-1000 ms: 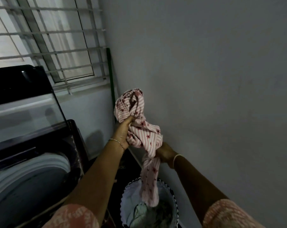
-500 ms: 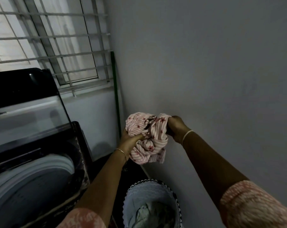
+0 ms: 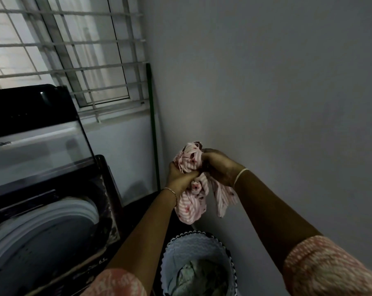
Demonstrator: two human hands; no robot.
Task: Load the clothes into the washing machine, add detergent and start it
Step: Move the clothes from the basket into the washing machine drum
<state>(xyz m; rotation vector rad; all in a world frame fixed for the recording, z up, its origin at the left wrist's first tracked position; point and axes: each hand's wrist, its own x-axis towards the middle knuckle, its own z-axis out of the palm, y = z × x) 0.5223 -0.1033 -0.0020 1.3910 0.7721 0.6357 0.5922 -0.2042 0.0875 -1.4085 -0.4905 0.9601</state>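
Note:
A pink striped garment with small red flowers (image 3: 192,204) is bunched up in the air above the laundry basket (image 3: 199,244). My left hand (image 3: 179,177) grips its left side and my right hand (image 3: 218,167) grips its upper right; loose ends hang down below both. The top-loading washing machine (image 3: 46,227) stands at the left with its dark glass lid (image 3: 31,135) raised and the pale drum rim showing. A greenish cloth (image 3: 193,278) lies in the basket.
A grey wall fills the right side, close behind the hands. A barred window (image 3: 70,52) is above the machine. A green pole (image 3: 152,129) leans in the corner. The basket stands on the dark floor between machine and wall.
The garment was lifted out of the basket and gathered into a bundle; my right hand rose from its lower end to its top, and both hands now hold it closer together.

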